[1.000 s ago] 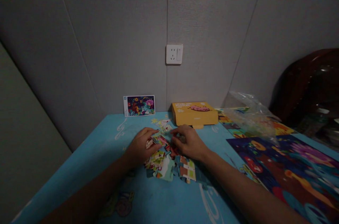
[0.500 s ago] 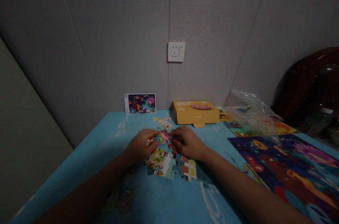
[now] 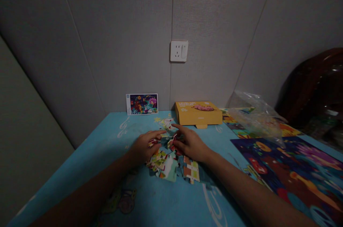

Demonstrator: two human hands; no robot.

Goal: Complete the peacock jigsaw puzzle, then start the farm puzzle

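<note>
Puzzle pieces [image 3: 168, 169] lie in a loose cluster on the light-blue table in front of me, some overlapping. On the left of the cluster, my left hand [image 3: 144, 147] is closed round puzzle pieces with red and white parts [image 3: 153, 143], partly hidden by the fingers. Opposite it, my right hand [image 3: 190, 144] holds a tilted puzzle piece [image 3: 172, 142] near its thumb, with the index finger stretched forward. A small gap separates the two hands. Joined brown and green pieces [image 3: 191, 170] lie just below my right hand.
At the back, a picture card [image 3: 144, 104] leans on the wall beside a yellow puzzle box [image 3: 198, 114]. To the right lie a dark colourful picture sheet [image 3: 284, 173], a second, yellowish sheet [image 3: 235, 127] and a clear plastic bag [image 3: 254, 119]. A wooden chair [image 3: 308, 77] stands beyond.
The pink and green piece that was between both hands no longer shows there flat. My right index finger has lifted and stretched forward, and a tilted piece now shows by the right thumb.
</note>
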